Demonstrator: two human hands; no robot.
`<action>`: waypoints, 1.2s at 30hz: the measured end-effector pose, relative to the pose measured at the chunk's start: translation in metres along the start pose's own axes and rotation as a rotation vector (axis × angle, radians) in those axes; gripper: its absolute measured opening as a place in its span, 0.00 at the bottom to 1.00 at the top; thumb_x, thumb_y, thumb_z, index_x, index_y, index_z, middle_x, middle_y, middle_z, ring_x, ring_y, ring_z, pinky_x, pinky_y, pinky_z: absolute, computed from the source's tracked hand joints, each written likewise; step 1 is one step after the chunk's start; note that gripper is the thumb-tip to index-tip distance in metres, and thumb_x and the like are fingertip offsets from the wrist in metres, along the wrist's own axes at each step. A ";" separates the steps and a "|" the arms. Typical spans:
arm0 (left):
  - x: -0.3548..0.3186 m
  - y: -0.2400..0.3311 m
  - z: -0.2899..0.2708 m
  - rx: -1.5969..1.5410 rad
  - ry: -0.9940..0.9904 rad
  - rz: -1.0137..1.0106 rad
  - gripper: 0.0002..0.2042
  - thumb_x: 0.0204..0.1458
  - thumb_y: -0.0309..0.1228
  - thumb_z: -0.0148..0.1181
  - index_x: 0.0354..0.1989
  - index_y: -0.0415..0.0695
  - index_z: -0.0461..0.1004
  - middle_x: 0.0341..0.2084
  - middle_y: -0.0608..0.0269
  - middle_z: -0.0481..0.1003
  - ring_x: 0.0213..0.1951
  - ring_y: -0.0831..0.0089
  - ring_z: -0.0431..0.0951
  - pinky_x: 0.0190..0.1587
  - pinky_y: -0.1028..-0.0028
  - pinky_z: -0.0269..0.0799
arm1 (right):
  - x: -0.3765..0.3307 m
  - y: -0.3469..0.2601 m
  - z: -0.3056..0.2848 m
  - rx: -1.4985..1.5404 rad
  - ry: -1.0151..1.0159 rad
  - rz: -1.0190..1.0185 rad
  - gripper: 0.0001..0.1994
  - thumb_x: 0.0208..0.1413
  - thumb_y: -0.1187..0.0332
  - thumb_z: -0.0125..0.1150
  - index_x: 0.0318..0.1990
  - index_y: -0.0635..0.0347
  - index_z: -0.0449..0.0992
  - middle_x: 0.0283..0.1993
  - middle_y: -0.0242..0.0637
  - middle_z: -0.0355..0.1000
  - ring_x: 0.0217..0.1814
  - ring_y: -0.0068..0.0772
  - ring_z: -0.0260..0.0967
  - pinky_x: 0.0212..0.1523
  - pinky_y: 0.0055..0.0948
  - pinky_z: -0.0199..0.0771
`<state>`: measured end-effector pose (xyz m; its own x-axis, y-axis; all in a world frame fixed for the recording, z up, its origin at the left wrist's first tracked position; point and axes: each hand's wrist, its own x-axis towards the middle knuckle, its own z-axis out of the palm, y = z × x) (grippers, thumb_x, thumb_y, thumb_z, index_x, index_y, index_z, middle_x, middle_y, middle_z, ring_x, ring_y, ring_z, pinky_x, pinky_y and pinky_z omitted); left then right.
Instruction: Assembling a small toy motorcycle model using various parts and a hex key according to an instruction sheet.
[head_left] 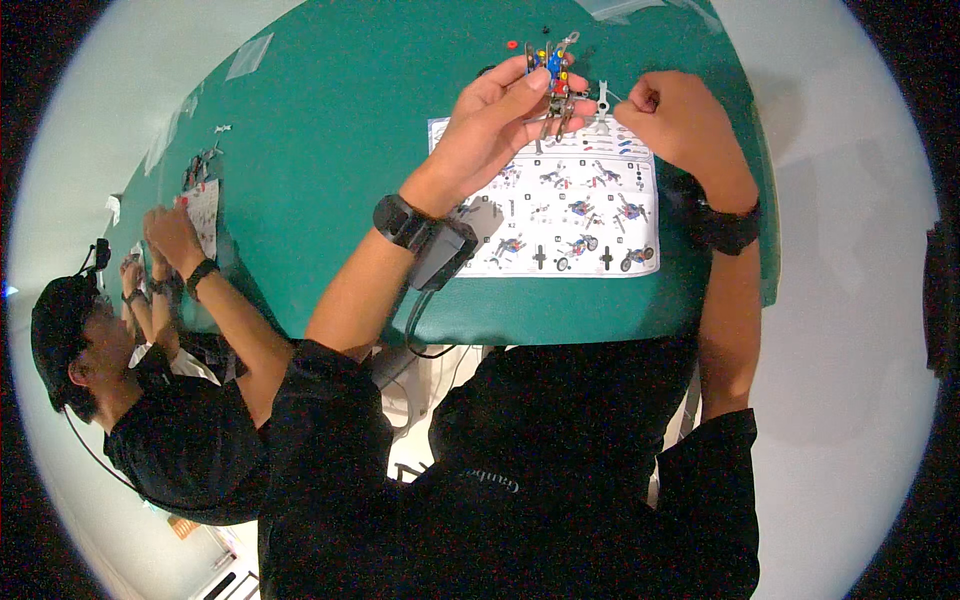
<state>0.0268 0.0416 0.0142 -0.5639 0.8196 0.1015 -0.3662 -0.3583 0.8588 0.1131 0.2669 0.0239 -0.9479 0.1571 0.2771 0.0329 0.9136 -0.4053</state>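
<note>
My left hand [500, 112] is closed around a small model assembly [553, 75] of metal strips with blue, red and yellow parts, held above the far edge of an instruction sheet [560, 235]. To its right, my right hand [685, 120] is pinched, with a thin pale rod showing at its fingertips; what the rod belongs to I cannot make out. Between the two hands is a small light grey spanner-shaped piece [603, 104]; whether it lies on the sheet or is held, I cannot tell. The sheet carries rows of coloured building diagrams.
Beyond my left hand, a small red ring [512, 45] lies on the green table [340, 150]. At the left, a co-worker [180, 430] works over another sheet [205, 215] and small metal parts [200, 168]. A dark device [443, 257] with a cable is strapped to my left wrist.
</note>
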 end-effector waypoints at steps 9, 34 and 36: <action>-0.001 0.005 -0.006 -0.067 0.035 0.064 0.20 0.67 0.38 0.48 0.60 0.37 0.63 0.54 0.48 0.72 0.54 0.57 0.76 0.58 0.64 0.75 | 0.016 0.015 -0.004 0.391 -0.096 0.062 0.15 0.54 0.60 0.65 0.32 0.66 0.80 0.25 0.41 0.77 0.26 0.32 0.75 0.31 0.30 0.75; -0.007 0.012 -0.027 0.298 0.184 0.161 0.19 0.52 0.16 0.63 0.53 0.33 0.69 0.44 0.49 0.79 0.44 0.66 0.82 0.50 0.70 0.79 | 0.002 -0.056 -0.024 0.819 -0.095 -0.088 0.05 0.60 0.74 0.61 0.42 0.65 0.78 0.32 0.25 0.72 0.34 0.11 0.64 0.35 0.14 0.63; -0.007 0.011 -0.027 0.289 0.182 0.170 0.19 0.51 0.16 0.63 0.53 0.33 0.70 0.43 0.49 0.79 0.44 0.66 0.82 0.49 0.70 0.79 | 0.002 -0.057 -0.024 0.801 -0.097 -0.100 0.05 0.60 0.75 0.61 0.41 0.65 0.79 0.32 0.25 0.72 0.34 0.10 0.64 0.35 0.14 0.62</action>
<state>0.0070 0.0198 0.0097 -0.7304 0.6572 0.1861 -0.0470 -0.3202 0.9462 0.1169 0.2236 0.0685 -0.9589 0.0221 0.2828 -0.2550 0.3697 -0.8935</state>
